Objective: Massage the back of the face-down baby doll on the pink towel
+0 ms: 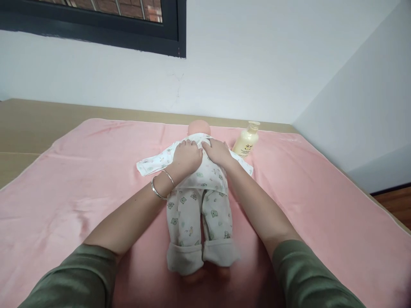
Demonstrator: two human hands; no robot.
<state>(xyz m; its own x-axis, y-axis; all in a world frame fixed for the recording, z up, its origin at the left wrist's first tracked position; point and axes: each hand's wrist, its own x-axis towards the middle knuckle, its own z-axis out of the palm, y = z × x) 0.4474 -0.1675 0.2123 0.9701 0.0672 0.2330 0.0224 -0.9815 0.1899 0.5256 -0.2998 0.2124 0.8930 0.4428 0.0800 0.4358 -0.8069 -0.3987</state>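
Note:
A baby doll (199,127) with a bald head lies lengthwise in front of me, its head at the far end and its feet near me. It wears a white printed top (201,182) with sleeves spread to both sides and white printed trousers (189,214) with turned-up cuffs. My left hand (188,156) rests on the left of the doll's upper body, fingers bent over the cloth. On the right of the upper body lies my right hand (218,152), thumb apart from the fingers. The fingertips are partly hidden. Whether the doll faces up or down I cannot tell.
A pale yellow pump bottle (246,140) leans beside the doll's right-hand sleeve. Beneath everything is a pink sheet (105,179) over a wooden surface (38,122). A white wall (244,68) with a dark-framed window (175,38) rises behind.

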